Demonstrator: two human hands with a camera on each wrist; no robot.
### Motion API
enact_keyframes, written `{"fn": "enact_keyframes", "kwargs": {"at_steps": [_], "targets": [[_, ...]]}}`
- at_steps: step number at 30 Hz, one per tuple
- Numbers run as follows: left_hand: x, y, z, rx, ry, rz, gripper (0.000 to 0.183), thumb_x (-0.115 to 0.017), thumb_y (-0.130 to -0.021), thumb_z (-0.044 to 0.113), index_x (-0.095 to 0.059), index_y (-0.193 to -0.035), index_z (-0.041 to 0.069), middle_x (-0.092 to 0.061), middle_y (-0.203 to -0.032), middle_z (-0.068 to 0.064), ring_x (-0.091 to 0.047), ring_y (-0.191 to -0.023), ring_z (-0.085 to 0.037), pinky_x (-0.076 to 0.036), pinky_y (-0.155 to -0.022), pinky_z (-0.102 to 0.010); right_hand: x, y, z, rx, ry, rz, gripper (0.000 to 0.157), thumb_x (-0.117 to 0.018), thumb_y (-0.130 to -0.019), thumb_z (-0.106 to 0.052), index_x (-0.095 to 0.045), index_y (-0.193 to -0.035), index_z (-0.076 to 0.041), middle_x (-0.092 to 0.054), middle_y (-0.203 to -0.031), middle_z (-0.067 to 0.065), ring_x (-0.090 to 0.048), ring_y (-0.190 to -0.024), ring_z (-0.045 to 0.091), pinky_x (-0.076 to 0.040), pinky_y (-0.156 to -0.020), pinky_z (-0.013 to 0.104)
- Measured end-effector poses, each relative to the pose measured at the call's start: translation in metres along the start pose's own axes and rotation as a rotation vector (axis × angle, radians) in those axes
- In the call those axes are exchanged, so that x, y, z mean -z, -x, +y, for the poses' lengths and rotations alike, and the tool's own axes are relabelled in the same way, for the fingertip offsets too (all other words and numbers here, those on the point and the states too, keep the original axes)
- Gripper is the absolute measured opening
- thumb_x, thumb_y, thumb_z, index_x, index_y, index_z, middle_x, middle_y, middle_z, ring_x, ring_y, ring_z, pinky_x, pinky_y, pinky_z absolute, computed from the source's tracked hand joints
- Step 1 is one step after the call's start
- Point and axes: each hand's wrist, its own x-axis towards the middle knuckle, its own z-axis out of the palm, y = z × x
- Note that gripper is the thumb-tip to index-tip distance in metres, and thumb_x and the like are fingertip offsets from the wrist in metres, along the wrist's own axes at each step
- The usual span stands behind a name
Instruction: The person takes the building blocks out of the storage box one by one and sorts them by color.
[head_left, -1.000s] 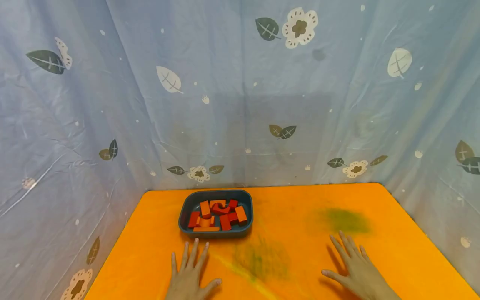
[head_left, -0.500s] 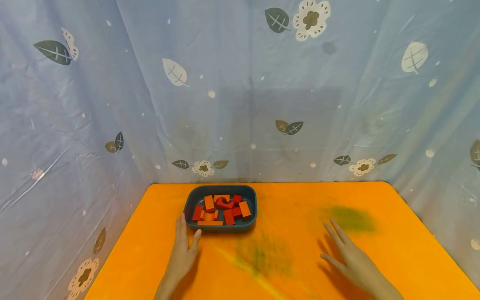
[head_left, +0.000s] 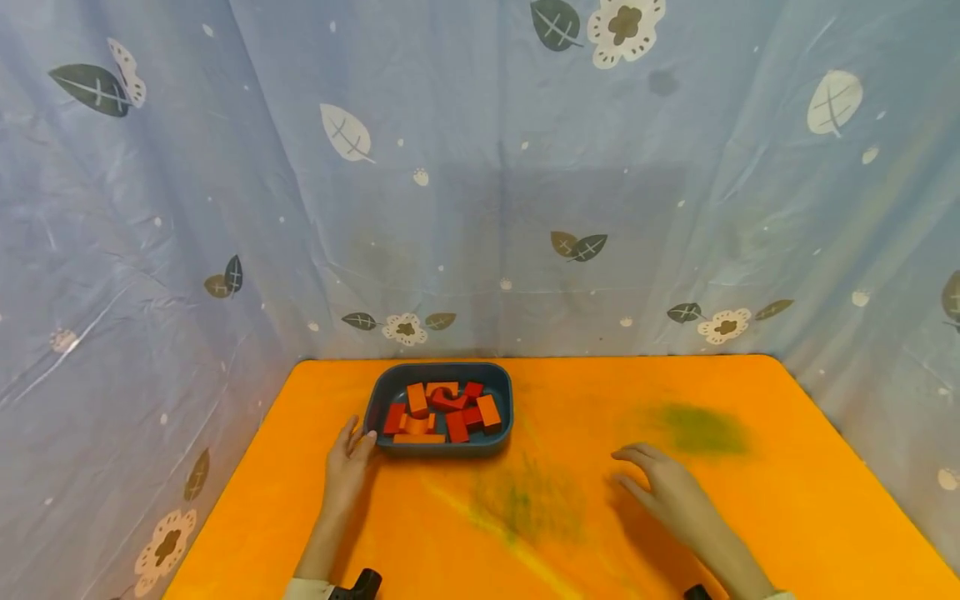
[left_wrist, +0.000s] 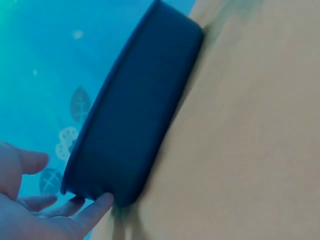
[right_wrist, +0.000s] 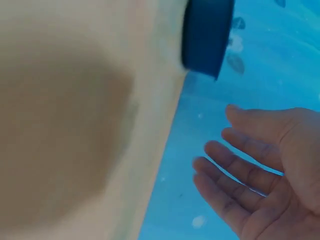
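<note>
A dark blue-grey rectangular tub stands toward the back left of the orange table. Inside lie red blocks and orange blocks of several shapes, some with curved cut-outs. At the tub's left end is my left hand; in the left wrist view a fingertip meets the tub's lower end, while the thumb stands apart from it. Right of the tub, my right hand hovers over the table with fingers loosely bent and nothing in them. The blocks are out of sight in both wrist views.
The orange tabletop carries green smudges and a pale streak. Blue curtains with leaf and flower prints hang behind the table and along its sides.
My left hand has gone from spread fingers in front of the tub to the tub's left end. My right hand has shifted left, its fingers now more bent. The head view has tilted slightly.
</note>
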Motion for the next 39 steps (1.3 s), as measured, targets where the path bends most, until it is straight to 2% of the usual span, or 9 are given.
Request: {"fn": "enact_keyframes", "kwargs": {"at_steps": [3,8,14,21,24,27,31,35,39], "targets": [[0.005,-0.003,-0.001,0.006,0.021,-0.005,0.062,-0.053,-0.102,0.016,-0.023,-0.153,-0.004,-0.029,-0.151,-0.032,-0.036,-0.135,-0.046,-0.041,-0.106,-0.05,-0.002,-0.02,-0.017,-0.025,-0.051,-0.064,0.026,-0.075,-0.085,-0.01,-0.071,-0.11,-0.004,-0.069,-0.107,0.008,-0.067,-0.087,0.028,-0.059,-0.071,0.035],[0.004,-0.006,-0.003,0.03,0.063,0.004,0.059,-0.057,-0.1,0.01,-0.03,-0.151,-0.003,-0.035,-0.149,-0.029,-0.043,-0.131,-0.044,-0.047,-0.101,-0.043,-0.012,-0.055,-0.044,0.042,-0.094,-0.043,0.027,-0.076,-0.085,-0.01,-0.071,-0.111,-0.006,-0.069,-0.108,0.007,-0.068,-0.085,0.024,-0.059,-0.072,0.033],[-0.003,-0.004,-0.006,0.031,0.086,0.014,0.059,-0.057,-0.097,0.0,-0.031,-0.15,-0.003,-0.037,-0.148,-0.029,-0.046,-0.128,-0.043,-0.052,-0.096,-0.034,-0.032,-0.093,-0.061,0.114,-0.241,-0.026,0.025,-0.074,-0.088,-0.012,-0.071,-0.111,-0.003,-0.07,-0.106,0.009,-0.068,-0.083,0.019,-0.06,-0.074,0.036],[-0.003,-0.008,-0.004,0.016,0.091,0.035,0.056,-0.058,-0.096,-0.002,-0.035,-0.148,-0.005,-0.041,-0.145,-0.029,-0.049,-0.126,-0.042,-0.054,-0.093,-0.033,-0.054,-0.132,-0.078,0.12,-0.308,-0.085,0.024,-0.073,-0.088,-0.008,-0.071,-0.111,-0.001,-0.07,-0.105,0.011,-0.067,-0.086,0.02,-0.059,-0.078,0.037],[-0.001,-0.008,-0.003,0.017,0.093,0.036,0.057,-0.057,-0.096,-0.003,-0.035,-0.148,-0.005,-0.04,-0.146,-0.029,-0.049,-0.126,-0.042,-0.054,-0.093,-0.03,-0.061,-0.152,-0.087,0.107,-0.302,-0.119,0.024,-0.073,-0.088,-0.006,-0.071,-0.111,-0.001,-0.07,-0.105,0.012,-0.067,-0.085,0.019,-0.059,-0.076,0.034],[0.0,-0.007,-0.003,0.015,0.103,0.038,0.056,-0.057,-0.096,-0.004,-0.035,-0.147,-0.006,-0.04,-0.146,-0.03,-0.048,-0.126,-0.044,-0.054,-0.092,-0.029,-0.067,-0.171,-0.096,0.102,-0.25,-0.178,0.026,-0.072,-0.088,-0.007,-0.07,-0.113,0.001,-0.069,-0.107,0.013,-0.066,-0.085,0.019,-0.058,-0.075,0.032],[0.0,-0.007,-0.003,0.016,0.106,0.053,0.055,-0.059,-0.095,-0.003,-0.038,-0.146,-0.006,-0.041,-0.145,-0.029,-0.048,-0.127,-0.044,-0.054,-0.093,-0.028,-0.078,-0.193,-0.105,0.098,-0.15,-0.245,0.029,-0.072,-0.088,-0.007,-0.069,-0.115,0.003,-0.069,-0.112,0.015,-0.066,-0.094,0.025,-0.057,-0.083,0.037],[-0.002,-0.007,-0.003,0.011,0.084,0.059,0.054,-0.059,-0.096,0.0,-0.039,-0.146,-0.006,-0.042,-0.144,-0.03,-0.047,-0.128,-0.045,-0.052,-0.095,-0.031,-0.091,-0.206,-0.108,0.064,-0.076,-0.271,0.029,-0.073,-0.088,-0.005,-0.069,-0.114,0.004,-0.069,-0.115,0.015,-0.065,-0.105,0.03,-0.055,-0.091,0.04],[-0.002,-0.006,-0.004,0.002,0.073,0.065,0.053,-0.058,-0.097,0.001,-0.038,-0.146,-0.006,-0.041,-0.144,-0.03,-0.047,-0.127,-0.046,-0.052,-0.097,-0.034,-0.105,-0.213,-0.108,0.039,-0.02,-0.273,0.024,-0.073,-0.088,-0.007,-0.071,-0.109,0.004,-0.071,-0.108,0.016,-0.067,-0.098,0.03,-0.056,-0.087,0.04]]}}
